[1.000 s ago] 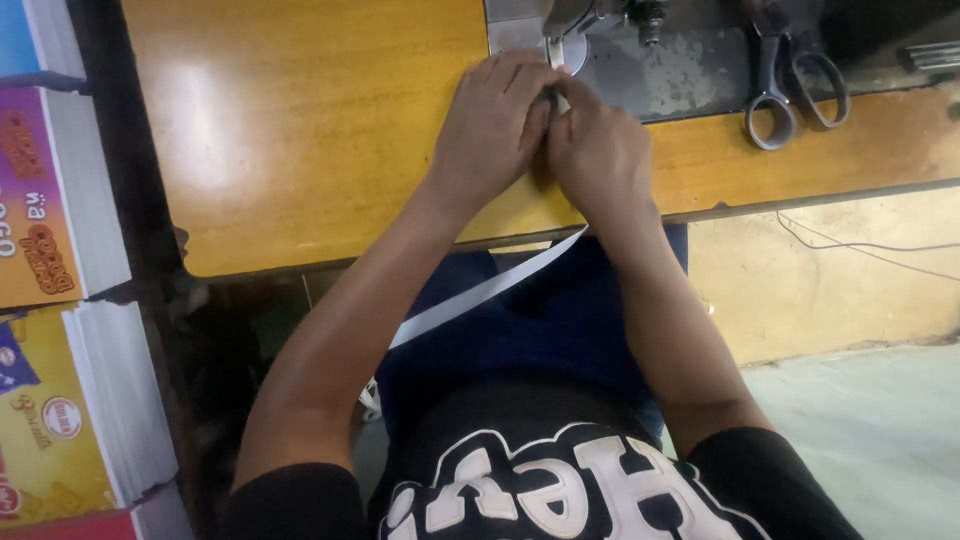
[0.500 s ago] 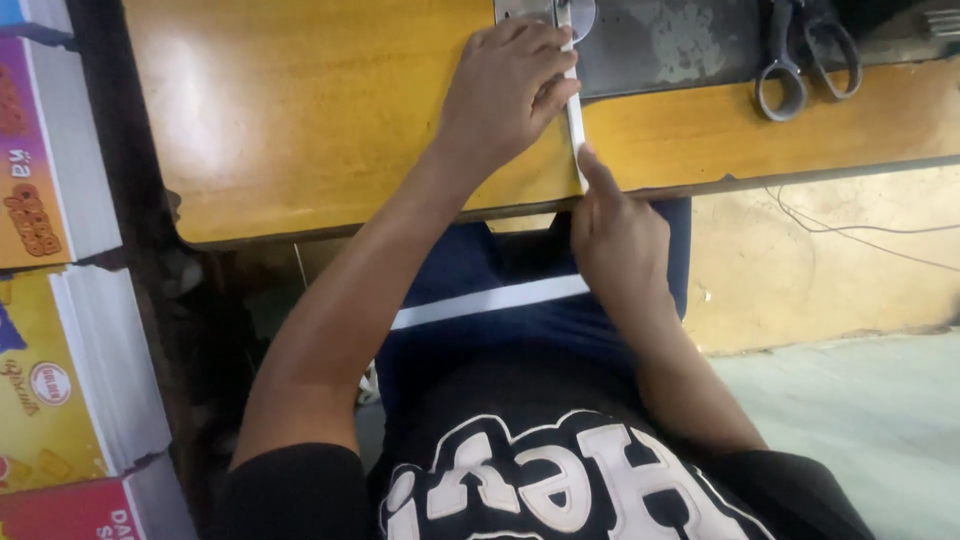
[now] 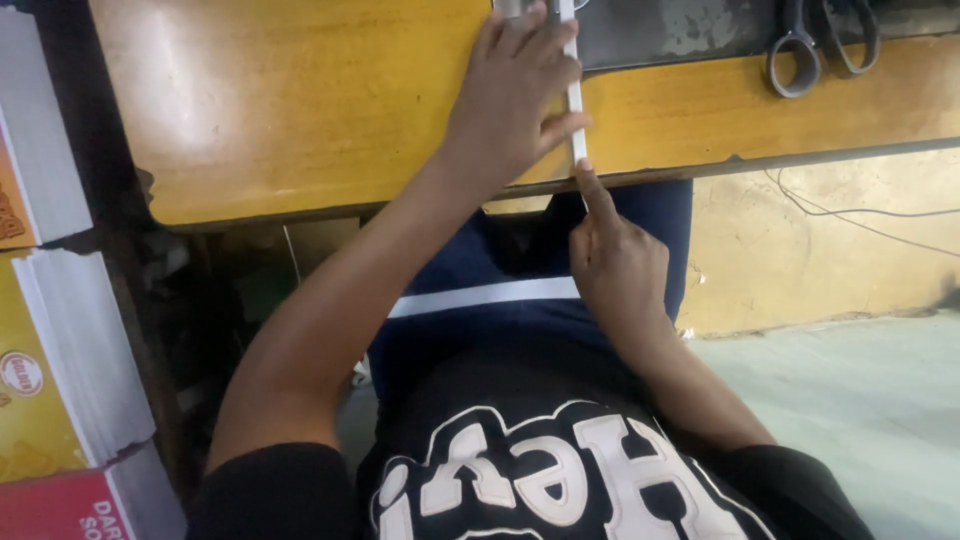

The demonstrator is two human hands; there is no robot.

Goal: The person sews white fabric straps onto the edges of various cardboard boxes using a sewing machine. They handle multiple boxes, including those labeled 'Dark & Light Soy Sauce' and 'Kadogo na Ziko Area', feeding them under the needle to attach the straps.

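The left hand point(image 3: 515, 105) lies flat on the table point(image 3: 300, 110), near its front edge, at about 12 o'clock in the picture. Its fingers are spread out and loose, not clenched, and they press down on a thin white strip point(image 3: 574, 95). The strip runs straight up and down, from the table's front edge toward the grey machine bed point(image 3: 680, 30) at 12 o'clock. The fingertips of the left hand touch the strip along its left side. The right hand point(image 3: 615, 265) is lower, just below the table edge, over the lap. Its pointing finger sticks up toward 12 o'clock and its tip touches the bottom end of the strip, right at the table edge. The other fingers of that hand are curled in; it grasps nothing. A pair of scissors point(image 3: 815, 45) lies on the machine bed at 1 o'clock, well apart from both hands. Stacks of boxes point(image 3: 50, 350) stand at 9 o'clock, beside the table. The person wears a black shirt point(image 3: 540, 480) with big white letters and blue trousers point(image 3: 480, 330) with a white stripe. A thin wire point(image 3: 860, 215) runs along the wall at 3 o'clock.
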